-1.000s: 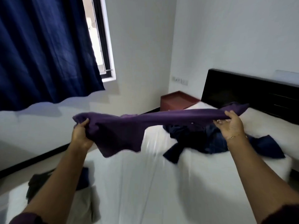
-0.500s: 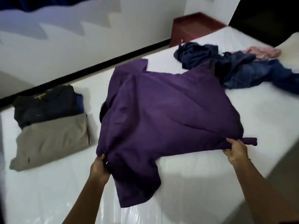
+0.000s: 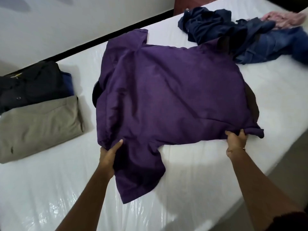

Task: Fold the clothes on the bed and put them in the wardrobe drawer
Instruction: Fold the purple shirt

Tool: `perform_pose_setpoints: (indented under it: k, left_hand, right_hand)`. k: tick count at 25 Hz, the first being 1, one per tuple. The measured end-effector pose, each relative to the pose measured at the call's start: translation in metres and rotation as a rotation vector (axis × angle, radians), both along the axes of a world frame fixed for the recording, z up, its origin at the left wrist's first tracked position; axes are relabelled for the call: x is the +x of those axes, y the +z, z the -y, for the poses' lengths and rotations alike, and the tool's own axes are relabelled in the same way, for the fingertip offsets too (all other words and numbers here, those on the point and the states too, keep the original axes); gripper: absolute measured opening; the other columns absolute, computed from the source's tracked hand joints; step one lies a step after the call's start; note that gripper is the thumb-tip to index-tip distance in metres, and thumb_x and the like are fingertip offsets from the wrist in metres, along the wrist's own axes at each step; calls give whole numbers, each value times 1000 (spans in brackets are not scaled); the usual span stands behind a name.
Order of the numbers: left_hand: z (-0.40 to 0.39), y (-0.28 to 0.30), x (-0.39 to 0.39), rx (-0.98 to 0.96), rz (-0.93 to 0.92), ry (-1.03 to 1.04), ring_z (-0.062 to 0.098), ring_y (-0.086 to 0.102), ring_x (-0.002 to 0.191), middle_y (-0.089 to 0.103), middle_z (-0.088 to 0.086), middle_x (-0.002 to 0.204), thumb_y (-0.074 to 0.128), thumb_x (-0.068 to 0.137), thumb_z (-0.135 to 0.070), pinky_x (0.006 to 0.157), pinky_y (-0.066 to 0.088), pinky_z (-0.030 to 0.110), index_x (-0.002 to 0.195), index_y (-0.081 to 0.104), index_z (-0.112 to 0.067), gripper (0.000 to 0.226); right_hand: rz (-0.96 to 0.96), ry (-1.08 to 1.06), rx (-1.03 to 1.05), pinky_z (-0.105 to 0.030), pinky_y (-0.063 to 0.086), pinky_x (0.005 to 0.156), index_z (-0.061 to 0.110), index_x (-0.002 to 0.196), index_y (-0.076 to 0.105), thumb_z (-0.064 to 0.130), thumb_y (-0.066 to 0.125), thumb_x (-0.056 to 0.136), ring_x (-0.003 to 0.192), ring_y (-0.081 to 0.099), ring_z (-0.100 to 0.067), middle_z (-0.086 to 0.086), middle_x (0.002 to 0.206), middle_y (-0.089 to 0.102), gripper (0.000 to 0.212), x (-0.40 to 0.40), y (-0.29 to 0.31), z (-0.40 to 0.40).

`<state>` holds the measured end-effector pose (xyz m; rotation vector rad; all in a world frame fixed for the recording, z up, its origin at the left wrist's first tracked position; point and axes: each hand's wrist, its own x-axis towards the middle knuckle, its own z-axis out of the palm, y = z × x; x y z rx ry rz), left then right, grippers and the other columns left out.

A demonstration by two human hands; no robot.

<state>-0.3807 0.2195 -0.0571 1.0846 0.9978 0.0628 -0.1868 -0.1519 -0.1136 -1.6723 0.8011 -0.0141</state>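
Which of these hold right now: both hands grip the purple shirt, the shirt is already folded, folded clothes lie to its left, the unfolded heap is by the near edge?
1. Both the left hand and the right hand grip the near edge of the purple cotton shirt. True.
2. The shirt is folded into a small square. False: it lies spread out flat on the white bed.
3. A folded khaki garment lies left of the shirt. True.
4. The crumpled dark blue clothes lie at the near edge. False: they lie at the far right.
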Motion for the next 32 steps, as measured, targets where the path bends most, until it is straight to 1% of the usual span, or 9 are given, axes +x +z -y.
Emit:
perform_pose_setpoints:
  k: [6,10,12,16,20,23,26,29,32]
  left_hand:
    - [29,2,-15,-95,21,-270,23,67,100,69,7,111,65,82,-17,80,51,30,116,61,-10,35]
    - [35,12,-24,-93,-72,-163,21,68,72,73,5,82,56,92,-17,62,52,30,108,62,-6,21]
    - [31,20,-31,-251,-37,13,22,68,70,73,3,71,53,93,-26,62,51,34,103,62,-11,20]
    - [39,30,-46,-353,100,174,25,63,88,74,3,86,54,90,-40,58,59,38,101,65,-19,26]
    - [75,26,-49,-179,24,-36,24,66,96,72,6,104,62,82,-46,88,51,39,109,66,-14,42]
    - [92,24,-43,-86,-68,-137,20,69,80,72,7,87,64,84,-16,72,55,30,104,63,-3,25]
    - [112,33,-42,-196,-5,14,15,65,52,68,3,61,45,87,-4,50,54,22,82,66,-7,21]
    - [136,42,-45,-220,80,178,17,64,49,65,1,58,41,87,-6,47,54,24,83,61,-9,21]
    - [169,28,-55,-211,-86,184,18,62,53,64,1,54,45,89,-9,51,53,27,88,56,-10,11]
  right_hand:
    - [8,21,10,-46,45,99,10,144,31,3,58,81,117,51,-29,-5,138,38,69,-5,-2,11]
    - [47,-80,127,-33,52,76,9,140,38,3,52,91,102,54,-25,-6,128,47,51,-17,14,15]
    - [89,-100,152,-35,52,81,10,137,42,-1,50,91,98,53,-23,-6,124,49,48,-23,21,18]
    - [91,-102,84,-41,52,86,16,137,43,-11,42,85,96,53,-22,-2,125,48,59,-35,31,40]
    - [30,-49,191,-36,49,87,31,147,23,-16,38,85,102,49,-21,4,133,36,79,-49,37,69]
    - [37,-97,411,-36,48,92,28,144,31,-8,47,89,111,53,-22,-3,135,45,68,-49,41,85]
    - [137,-201,334,-34,51,89,21,141,39,-9,50,86,104,55,-18,-5,130,50,64,-33,43,109]
    - [191,-230,209,-37,49,96,19,141,40,-10,47,82,98,56,-16,-8,133,47,66,-29,50,130]
    - [119,-273,387,-36,46,95,19,146,30,-11,46,87,96,57,-16,-9,133,49,67,-38,48,157]
